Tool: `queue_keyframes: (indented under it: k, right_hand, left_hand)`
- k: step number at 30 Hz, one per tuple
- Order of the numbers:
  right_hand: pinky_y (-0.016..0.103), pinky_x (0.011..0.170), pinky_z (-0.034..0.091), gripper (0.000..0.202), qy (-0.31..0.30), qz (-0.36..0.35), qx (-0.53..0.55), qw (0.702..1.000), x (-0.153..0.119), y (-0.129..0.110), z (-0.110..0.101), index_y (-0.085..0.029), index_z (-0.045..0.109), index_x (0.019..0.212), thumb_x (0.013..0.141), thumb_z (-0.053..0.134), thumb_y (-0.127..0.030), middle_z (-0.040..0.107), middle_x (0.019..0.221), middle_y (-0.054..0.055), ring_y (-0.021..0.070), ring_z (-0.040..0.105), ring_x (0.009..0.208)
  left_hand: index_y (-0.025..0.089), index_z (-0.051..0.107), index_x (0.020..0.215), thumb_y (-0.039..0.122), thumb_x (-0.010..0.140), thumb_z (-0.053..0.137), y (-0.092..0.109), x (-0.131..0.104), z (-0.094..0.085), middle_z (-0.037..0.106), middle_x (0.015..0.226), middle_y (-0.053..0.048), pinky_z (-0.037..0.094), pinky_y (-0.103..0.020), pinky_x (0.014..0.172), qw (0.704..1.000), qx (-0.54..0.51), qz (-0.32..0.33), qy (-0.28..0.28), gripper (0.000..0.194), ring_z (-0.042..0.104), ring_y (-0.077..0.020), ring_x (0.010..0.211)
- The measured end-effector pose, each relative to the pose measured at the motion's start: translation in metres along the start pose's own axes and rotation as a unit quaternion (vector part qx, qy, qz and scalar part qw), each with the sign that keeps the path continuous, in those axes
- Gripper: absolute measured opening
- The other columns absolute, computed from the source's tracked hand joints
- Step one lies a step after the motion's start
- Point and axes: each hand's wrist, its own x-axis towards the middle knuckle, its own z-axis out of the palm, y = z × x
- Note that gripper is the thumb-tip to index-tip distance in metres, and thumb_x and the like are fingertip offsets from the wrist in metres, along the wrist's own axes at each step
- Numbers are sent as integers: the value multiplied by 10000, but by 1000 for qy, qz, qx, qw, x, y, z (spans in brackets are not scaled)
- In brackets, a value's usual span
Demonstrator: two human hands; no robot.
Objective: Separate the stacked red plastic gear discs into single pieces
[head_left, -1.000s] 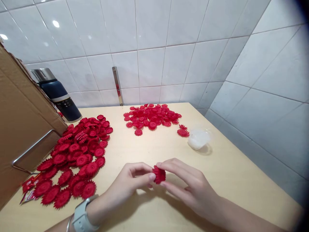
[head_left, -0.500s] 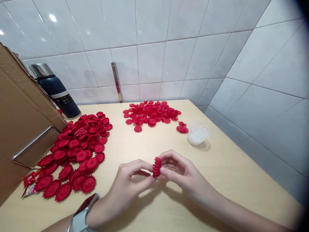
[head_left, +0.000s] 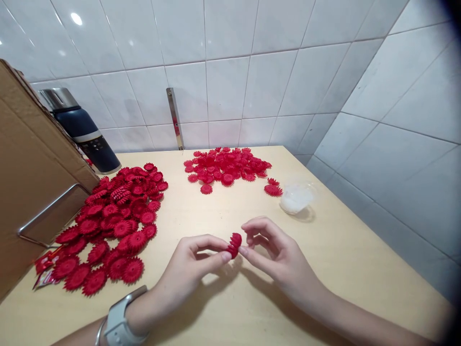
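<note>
Between thumb and index finger my left hand (head_left: 201, 259) pinches a small red fabric flower (head_left: 235, 244), its toothed petals turned up and curled, above the table. My right hand (head_left: 268, 250) is close on the right, fingers curled and apart from the thumb. Its thumb tip is at the flower's edge; whether it touches cannot be made out. A large pile of flat red toothed flower discs (head_left: 122, 228) lies to the left. Farther back sits a second pile of cupped red flowers (head_left: 226, 166), with a couple of stray red flowers (head_left: 272, 190) at its right.
A clear bowl with white contents (head_left: 294, 201) stands at the right on the pale wooden table (head_left: 194, 206). At the left are a cardboard box (head_left: 36, 158), a metal wire frame (head_left: 46, 211), a dark blue flask (head_left: 84, 129) and shiny wrappers (head_left: 46, 269). Tiled walls border the table.
The flower has tilted in my left fingers. My right index finger has lifted off it and away from the thumb. The view has shifted slightly.
</note>
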Motion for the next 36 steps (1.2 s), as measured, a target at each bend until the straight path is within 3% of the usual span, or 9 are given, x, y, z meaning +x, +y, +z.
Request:
queue_keyframes:
  k: [4, 12, 17, 28, 32, 36]
  right_hand:
    - [302, 711, 487, 124, -35, -26, -20, 999, -3, -2, 1, -210, 545, 883, 771, 599, -212, 550, 832, 12, 154, 551, 783]
    - [291, 744, 492, 30, -65, -33, 17, 997, -3, -7, 1, -205, 588, 813, 800, 567, -187, 587, 850, 13, 154, 579, 836]
    - [303, 740, 492, 61, -72, -59, 9, 996, -3, -8, -1, -201, 590, 803, 802, 556, -150, 576, 835, 25, 157, 580, 819]
    - [342, 728, 518, 287, -39, -247, -56, 967, -7, 3, 3, -230, 571, 847, 745, 501, 28, 607, 858, 32, 177, 585, 854]
    - [349, 734, 516, 292, -38, -235, -45, 970, -8, 2, 3, -232, 567, 873, 745, 507, 23, 596, 857, 31, 179, 583, 852]
    - [339, 768, 511, 236, -34, -162, 3, 986, -9, 1, 4, -241, 554, 914, 768, 553, -56, 592, 863, 26, 175, 581, 868]
  left_hand:
    - [164, 693, 723, 191, 686, 686, -3, 1, -1, 667, 779, -47, 452, -344, 743, 1000, -23, -18, -3, 47, 603, -161, 718]
    - [160, 661, 766, 157, 667, 695, -2, -3, 4, 663, 823, -35, 462, -307, 749, 999, 22, 33, -19, 105, 613, -174, 778]
    - [153, 675, 763, 236, 770, 598, 0, -1, 1, 642, 796, -45, 426, -290, 753, 999, 24, 32, -30, 114, 573, -166, 789]
    - [143, 671, 655, 248, 753, 617, 1, 1, 0, 595, 659, -16, 392, -262, 700, 999, -43, 2, -29, 154, 517, -127, 672]
    - [155, 670, 694, 259, 722, 653, 0, 2, -1, 632, 746, -33, 407, -309, 754, 999, -47, -8, -17, 108, 561, -161, 748]
    - [166, 667, 733, 241, 727, 649, -1, 0, 1, 641, 799, -37, 418, -333, 787, 1000, -23, 4, -20, 77, 576, -172, 794]
